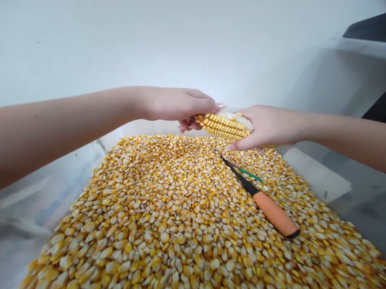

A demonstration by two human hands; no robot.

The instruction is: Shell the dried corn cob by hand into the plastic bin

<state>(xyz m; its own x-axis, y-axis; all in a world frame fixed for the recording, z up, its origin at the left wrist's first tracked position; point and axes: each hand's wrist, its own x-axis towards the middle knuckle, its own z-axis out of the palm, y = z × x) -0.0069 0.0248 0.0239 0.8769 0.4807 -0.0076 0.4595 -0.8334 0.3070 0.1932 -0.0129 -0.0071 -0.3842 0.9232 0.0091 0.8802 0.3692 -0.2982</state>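
Between my two hands is a corn cob (225, 127), held roughly level above a deep bed of loose corn kernels (176, 204). Yellow kernels cover its near side, while a pale bare strip runs along the top. My left hand (179, 105) is closed on the cob's left end, with its fingertips curled beneath. Gripping the right end, my right hand (262, 127) has its thumb low on the near side; its other fingers are mostly hidden behind the cob. A pointed tool with an orange handle (275, 214) and dark shaft lies on the kernels below my right hand.
A thin green strip (250, 174) lies beside the tool's shaft. The kernels sit in a translucent container, whose wall (328, 174) shows on the right. Behind is a pale wall (137, 36). Dark equipment (379, 27) juts in at the upper right.
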